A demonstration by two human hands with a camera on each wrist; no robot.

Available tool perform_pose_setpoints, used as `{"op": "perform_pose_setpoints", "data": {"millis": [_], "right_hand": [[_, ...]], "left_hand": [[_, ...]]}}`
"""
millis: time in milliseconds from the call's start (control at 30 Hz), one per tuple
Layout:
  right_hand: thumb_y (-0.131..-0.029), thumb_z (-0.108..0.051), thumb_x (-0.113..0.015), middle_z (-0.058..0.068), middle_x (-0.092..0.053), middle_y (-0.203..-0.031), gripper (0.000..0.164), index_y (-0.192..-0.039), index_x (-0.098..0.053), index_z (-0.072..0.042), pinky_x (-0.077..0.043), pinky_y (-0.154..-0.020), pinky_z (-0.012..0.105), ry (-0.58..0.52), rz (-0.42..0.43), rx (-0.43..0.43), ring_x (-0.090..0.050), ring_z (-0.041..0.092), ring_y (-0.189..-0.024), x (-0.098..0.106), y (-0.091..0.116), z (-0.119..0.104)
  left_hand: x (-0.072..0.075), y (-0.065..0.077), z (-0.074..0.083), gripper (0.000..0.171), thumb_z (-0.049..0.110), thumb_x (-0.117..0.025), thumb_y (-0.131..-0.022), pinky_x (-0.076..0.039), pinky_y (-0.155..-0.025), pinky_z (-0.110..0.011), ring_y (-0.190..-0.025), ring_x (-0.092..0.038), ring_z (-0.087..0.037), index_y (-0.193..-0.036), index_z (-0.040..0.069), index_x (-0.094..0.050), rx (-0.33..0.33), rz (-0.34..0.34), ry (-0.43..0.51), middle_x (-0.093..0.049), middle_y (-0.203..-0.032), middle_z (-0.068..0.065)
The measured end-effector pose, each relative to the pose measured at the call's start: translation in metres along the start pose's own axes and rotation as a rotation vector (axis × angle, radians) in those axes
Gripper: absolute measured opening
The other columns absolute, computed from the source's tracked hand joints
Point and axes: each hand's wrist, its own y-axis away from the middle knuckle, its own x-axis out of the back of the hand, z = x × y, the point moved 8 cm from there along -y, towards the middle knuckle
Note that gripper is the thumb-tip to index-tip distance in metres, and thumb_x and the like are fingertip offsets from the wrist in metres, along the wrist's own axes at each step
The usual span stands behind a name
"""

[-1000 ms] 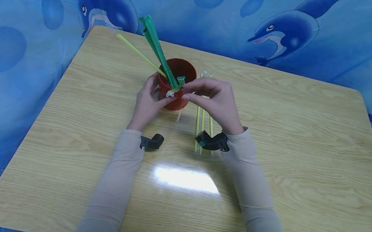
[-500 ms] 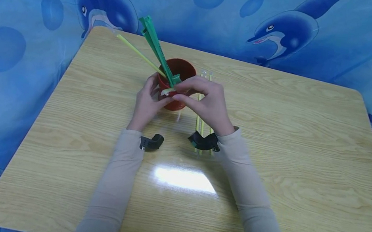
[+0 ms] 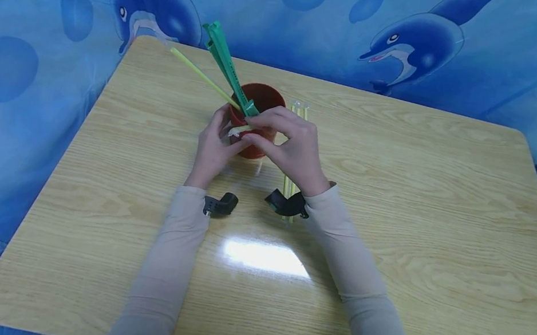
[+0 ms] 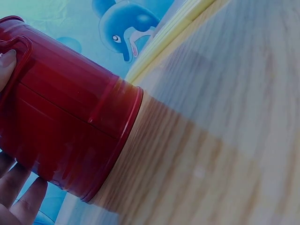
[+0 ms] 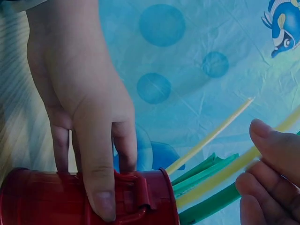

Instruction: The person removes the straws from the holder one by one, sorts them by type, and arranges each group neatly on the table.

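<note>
My left hand (image 3: pixel 212 150) holds a red cup (image 3: pixel 252 149) at its near left side. In the right wrist view, the left thumb lies across the cup's handle (image 5: pixel 143 192); the fingers go behind the wall. The left wrist view shows the red cup (image 4: pixel 70 108) and its base near the wood. Green wrapped straws (image 3: pixel 227 63) and a wrapped yellow straw (image 3: pixel 204 77) lean leftward out of the cup. Over its rim, my right hand (image 3: pixel 290 142) pinches another wrapped yellow straw (image 5: pixel 201 190). A green straw (image 5: pixel 211 206) passes by these fingers; whether they grip it I cannot tell.
Wrapped yellow straws (image 3: pixel 288 185) lie on the wooden table (image 3: pixel 447 229) right of the cup, partly hidden beneath my right wrist and its camera. A blue dolphin-print sheet (image 3: pixel 289 31) hangs behind the table's far edge.
My right hand has shifted left over the cup, and the ends of the yellow and green straws near its fingertips have shifted left too. The left hand and the cup stay put.
</note>
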Motion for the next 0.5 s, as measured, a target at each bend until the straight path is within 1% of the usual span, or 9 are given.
{"op": "perform_pose_setpoints", "data": {"millis": [233, 333, 500], "right_hand": [[-0.076, -0.003, -0.077, 0.010, -0.069, -0.087, 0.014, -0.090, -0.073, 0.001, -0.054, -0.069, 0.028, 0.038, 0.011, 0.006, -0.065, 0.018, -0.080, -0.0041, -0.0008, -0.0001], [-0.077, -0.003, -0.076, 0.010, -0.070, -0.086, 0.013, -0.089, -0.074, 0.000, -0.054, -0.067, 0.028, 0.050, 0.022, 0.003, -0.065, 0.018, -0.080, -0.0029, -0.0011, -0.0008], [-0.077, -0.002, -0.076, 0.010, -0.070, -0.086, 0.012, -0.089, -0.074, 0.000, -0.055, -0.065, 0.029, 0.052, 0.045, 0.009, -0.066, 0.018, -0.078, 0.0031, -0.0014, -0.0020]], "left_hand": [[-0.0005, -0.0001, -0.0004, 0.070, 0.014, -0.071, -0.085, -0.038, -0.105, -0.026, -0.133, -0.037, -0.011, -0.143, 0.007, -0.033, -0.005, -0.004, -0.006, -0.040, -0.145, -0.007], [-0.0004, 0.0001, 0.0005, 0.070, 0.013, -0.072, -0.084, -0.039, -0.104, -0.026, -0.133, -0.037, -0.011, -0.142, 0.006, -0.034, -0.015, 0.000, -0.004, -0.041, -0.144, -0.008], [-0.0007, -0.0003, 0.0023, 0.072, 0.014, -0.074, -0.083, -0.036, -0.106, -0.025, -0.133, -0.037, -0.013, -0.142, 0.006, -0.035, -0.029, 0.005, -0.004, -0.041, -0.144, -0.008]]}}
